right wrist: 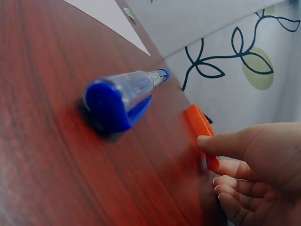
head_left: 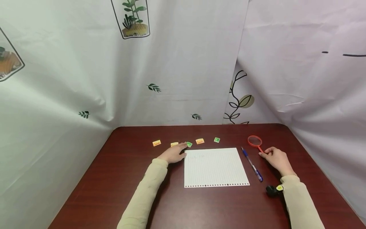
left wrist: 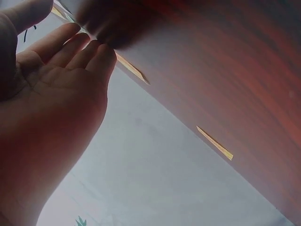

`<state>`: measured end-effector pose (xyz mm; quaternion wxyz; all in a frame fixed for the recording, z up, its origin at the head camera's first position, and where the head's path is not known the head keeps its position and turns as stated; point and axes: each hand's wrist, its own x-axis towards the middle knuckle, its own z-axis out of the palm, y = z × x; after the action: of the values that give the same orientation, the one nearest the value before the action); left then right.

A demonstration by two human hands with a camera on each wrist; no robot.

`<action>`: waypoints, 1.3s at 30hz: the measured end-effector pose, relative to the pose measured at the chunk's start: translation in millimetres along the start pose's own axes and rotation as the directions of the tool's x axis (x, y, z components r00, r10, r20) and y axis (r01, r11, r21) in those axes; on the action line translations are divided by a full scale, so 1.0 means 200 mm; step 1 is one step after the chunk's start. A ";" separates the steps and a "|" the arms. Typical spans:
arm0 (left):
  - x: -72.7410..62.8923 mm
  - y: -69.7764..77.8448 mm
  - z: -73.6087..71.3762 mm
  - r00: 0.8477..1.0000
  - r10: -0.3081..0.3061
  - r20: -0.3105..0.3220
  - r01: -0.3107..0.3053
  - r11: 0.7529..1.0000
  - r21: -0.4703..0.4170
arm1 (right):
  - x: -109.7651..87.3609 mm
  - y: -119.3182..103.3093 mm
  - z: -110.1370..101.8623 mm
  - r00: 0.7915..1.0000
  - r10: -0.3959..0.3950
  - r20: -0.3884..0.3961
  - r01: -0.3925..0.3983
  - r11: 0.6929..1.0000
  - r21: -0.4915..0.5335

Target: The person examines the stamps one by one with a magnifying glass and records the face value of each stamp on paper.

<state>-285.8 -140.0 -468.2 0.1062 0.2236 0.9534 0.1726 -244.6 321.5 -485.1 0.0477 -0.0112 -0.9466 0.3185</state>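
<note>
My right hand (head_left: 277, 159) pinches the handle of a red magnifying glass (head_left: 259, 148) between thumb and forefinger, at the right of the table. In the right wrist view its orange-red handle (right wrist: 201, 132) shows between thumb and forefinger. My left hand (head_left: 172, 154) reaches over the table with its fingers extended, beside the top left corner of a lined sheet of paper (head_left: 215, 168). Its fingertips overlap a small green stamp-like piece (head_left: 189, 144), and it partly hides a yellow one (head_left: 174, 144). The left wrist view shows the palm (left wrist: 61, 89) and slightly bent fingers holding nothing.
A blue pen (head_left: 251, 163) lies between the paper and my right hand. Another yellow piece (head_left: 156, 143), an orange one (head_left: 199, 141) and a green one (head_left: 217, 140) lie along the back of the dark red table (head_left: 200, 206). Printed white cloth (head_left: 186, 63) hangs behind.
</note>
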 end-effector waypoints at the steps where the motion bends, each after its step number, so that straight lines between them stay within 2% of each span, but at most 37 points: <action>1: 0.00 0.00 0.00 1.000 -0.003 -0.001 0.003 1.000 -0.002 | 0.00 0.00 0.00 1.000 0.001 0.002 -0.001 1.000 0.003; 8: -0.02 0.00 -0.01 1.000 -0.010 -0.015 0.009 0.999 -0.040 | -0.01 0.00 -0.02 1.000 0.019 0.012 -0.019 1.000 0.020; 14: -0.04 0.00 0.01 1.000 0.003 -0.030 -0.004 0.999 -0.040 | -0.03 0.00 -0.02 0.999 0.019 -0.040 -0.017 0.999 0.049; 22: -0.07 0.02 0.03 0.999 0.034 -0.019 -0.035 0.998 -0.052 | -0.02 -0.08 0.00 0.991 -0.055 -0.125 0.062 0.997 0.053; 30: -0.12 0.04 0.03 1.000 0.011 -0.024 -0.012 0.999 -0.044 | -0.01 -0.19 0.04 0.983 -0.177 -0.043 0.178 0.983 0.042; 39: -0.16 0.09 0.05 0.999 0.040 0.006 -0.040 0.999 0.013 | 0.01 -0.27 0.11 0.963 -0.264 0.062 0.262 0.964 0.036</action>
<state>-247.5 -137.0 -467.6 0.1040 0.2436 0.9496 0.1675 -247.8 264.6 -469.3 0.0585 0.1255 -0.9364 0.3224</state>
